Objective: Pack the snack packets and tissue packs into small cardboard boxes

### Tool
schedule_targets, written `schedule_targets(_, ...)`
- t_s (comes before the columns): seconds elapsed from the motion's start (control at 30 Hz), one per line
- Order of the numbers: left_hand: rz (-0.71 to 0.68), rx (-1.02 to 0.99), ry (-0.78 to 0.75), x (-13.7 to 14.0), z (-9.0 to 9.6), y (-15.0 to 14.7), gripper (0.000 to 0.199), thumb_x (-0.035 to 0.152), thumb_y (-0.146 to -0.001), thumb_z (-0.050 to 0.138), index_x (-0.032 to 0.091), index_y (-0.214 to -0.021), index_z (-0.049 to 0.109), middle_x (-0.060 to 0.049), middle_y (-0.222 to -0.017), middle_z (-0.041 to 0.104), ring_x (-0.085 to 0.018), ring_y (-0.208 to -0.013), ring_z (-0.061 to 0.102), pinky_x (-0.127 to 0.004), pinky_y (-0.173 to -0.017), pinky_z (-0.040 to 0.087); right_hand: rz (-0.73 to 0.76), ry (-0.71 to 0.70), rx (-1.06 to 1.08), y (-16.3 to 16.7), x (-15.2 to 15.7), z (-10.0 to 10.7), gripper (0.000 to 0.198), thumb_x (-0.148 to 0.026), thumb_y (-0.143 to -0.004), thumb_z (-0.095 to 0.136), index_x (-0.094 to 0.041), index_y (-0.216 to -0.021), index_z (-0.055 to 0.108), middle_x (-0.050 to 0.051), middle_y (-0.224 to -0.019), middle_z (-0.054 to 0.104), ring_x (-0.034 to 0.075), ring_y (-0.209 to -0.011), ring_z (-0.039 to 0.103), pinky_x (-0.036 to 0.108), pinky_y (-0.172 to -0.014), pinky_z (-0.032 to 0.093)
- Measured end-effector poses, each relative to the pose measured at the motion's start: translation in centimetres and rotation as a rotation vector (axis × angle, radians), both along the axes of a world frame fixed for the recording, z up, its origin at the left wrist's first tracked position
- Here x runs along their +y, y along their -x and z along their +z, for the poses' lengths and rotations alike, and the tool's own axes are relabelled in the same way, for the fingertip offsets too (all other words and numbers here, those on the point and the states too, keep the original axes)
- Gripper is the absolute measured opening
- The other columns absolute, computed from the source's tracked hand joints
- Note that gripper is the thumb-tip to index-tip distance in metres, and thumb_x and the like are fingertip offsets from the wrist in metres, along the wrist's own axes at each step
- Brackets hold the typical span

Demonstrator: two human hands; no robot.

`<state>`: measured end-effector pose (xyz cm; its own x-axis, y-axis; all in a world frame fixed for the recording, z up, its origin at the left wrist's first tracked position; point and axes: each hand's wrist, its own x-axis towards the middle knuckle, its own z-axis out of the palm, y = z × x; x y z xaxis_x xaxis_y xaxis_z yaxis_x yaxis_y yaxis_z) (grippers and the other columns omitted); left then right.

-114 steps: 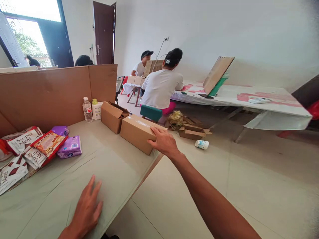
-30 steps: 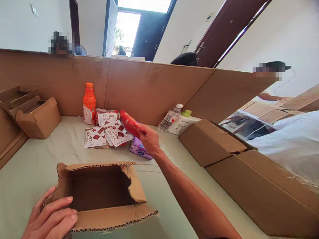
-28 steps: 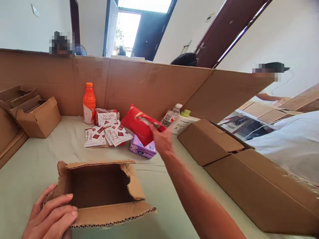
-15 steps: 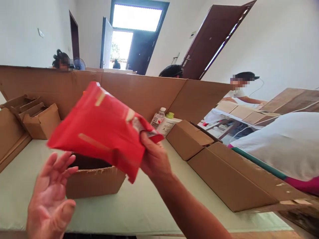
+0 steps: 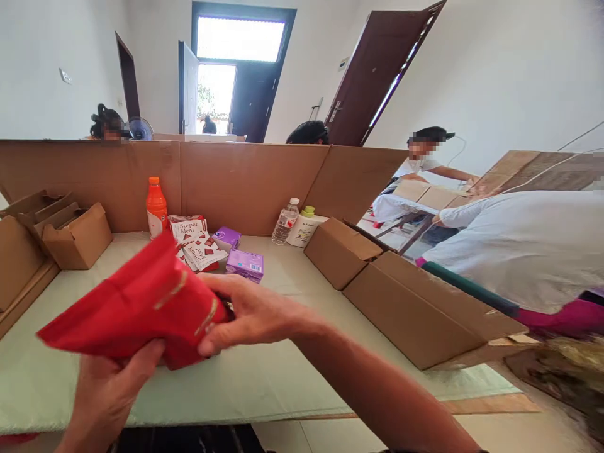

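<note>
A red bag (image 5: pixel 136 308) with thin gold stripes is held tilted over the near left of the table. My right hand (image 5: pixel 250 311) grips its right end, thumb in front and fingers behind. From below, my left hand (image 5: pixel 111 384) clasps the lower edge, its thumb pressed on the front and its other fingers hidden behind. Most of a cardboard box beneath is covered by the bag. Just beyond lie white and red "Super Meal" packets (image 5: pixel 201 248) and purple packs (image 5: pixel 245 264). An orange bottle (image 5: pixel 156 207) stands behind them.
A clear bottle (image 5: pixel 285 221) and a white bottle with a green cap (image 5: pixel 306 228) stand at the back. Cardboard boxes line the left (image 5: pixel 78 242) and right (image 5: pixel 415 308). A cardboard wall (image 5: pixel 250 182) closes the far side. Other people are beyond it and at right.
The red bag has come down and left, uncovering the packets and the orange bottle. My left hand, open and apart before, now grips the bag too.
</note>
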<state>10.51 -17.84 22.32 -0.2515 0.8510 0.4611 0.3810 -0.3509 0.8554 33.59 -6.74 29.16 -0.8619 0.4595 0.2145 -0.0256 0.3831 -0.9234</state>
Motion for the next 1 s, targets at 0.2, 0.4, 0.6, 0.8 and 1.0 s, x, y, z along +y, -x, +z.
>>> schedule_targets(0.2, 0.169, 0.607, -0.219, 1.8, 0.4, 1.8, 0.082, 0.052, -0.088, 0.067, 0.024, -0.156, 0.030, -0.016, -0.148, 0.055, -0.037, -0.136, 0.052, -0.060, -0.113, 0.041, -0.442, -0.009, 0.378, 1.1, 0.9, -0.7, 0.031, -0.048, -0.075, 0.082, -0.021, -0.080, 0.067, -0.001, -0.076, 0.067, 0.015, -0.067, 0.061, 0.026, -0.057, 0.053)
schedule_targets(0.4, 0.102, 1.046, -0.264, 1.8, -1.2, 3.3, 0.019, 0.010, -0.094, 0.048, 0.019, -0.102, 0.063, -0.003, -0.092, 0.074, -0.022, -0.091, 0.070, -0.049, -0.104, 0.043, -0.397, -0.194, -0.010, 1.9, 3.6, -2.3, 0.026, -0.044, -0.082, 0.071, -0.019, -0.076, 0.065, -0.001, -0.068, 0.063, 0.015, -0.064, 0.058, 0.028, -0.058, 0.049)
schedule_targets(0.6, 0.046, 1.035, -0.197, 1.4, -0.9, 2.6, 0.023, 0.006, -0.093, 0.045, 0.021, -0.095, 0.063, 0.000, -0.088, 0.072, -0.017, -0.079, 0.066, -0.044, -0.100, 0.043, -0.087, -0.782, -0.975, 5.8, 3.3, -2.2, 0.019, -0.014, -0.086, 0.057, -0.013, -0.089, 0.076, 0.013, -0.087, 0.077, 0.022, -0.080, 0.069, 0.028, -0.063, 0.039)
schedule_targets(0.8, -0.032, 1.103, -0.198, 1.3, -0.3, 2.5, 0.023, 0.007, -0.087, 0.049, 0.020, -0.093, 0.067, -0.011, -0.118, 0.071, -0.030, -0.122, 0.061, -0.052, -0.112, 0.038, 0.210, -0.681, -1.046, 9.0, 4.1, -5.3, 0.030, -0.021, -0.093, 0.053, -0.011, -0.112, 0.074, 0.018, -0.108, 0.077, 0.026, -0.092, 0.073, 0.028, -0.063, 0.042)
schedule_targets(1.0, -0.378, 1.297, 0.301, 3.9, 2.9, 2.0, 0.023, 0.015, -0.080, 0.057, 0.017, -0.100, 0.068, -0.013, -0.097, 0.074, -0.034, -0.084, 0.072, -0.046, -0.071, 0.057, 0.304, -0.570, -0.771, 6.5, 4.0, -4.1, 0.033, -0.023, -0.098, 0.055, -0.013, -0.127, 0.067, 0.014, -0.120, 0.074, 0.021, -0.098, 0.070, 0.030, -0.080, 0.050)
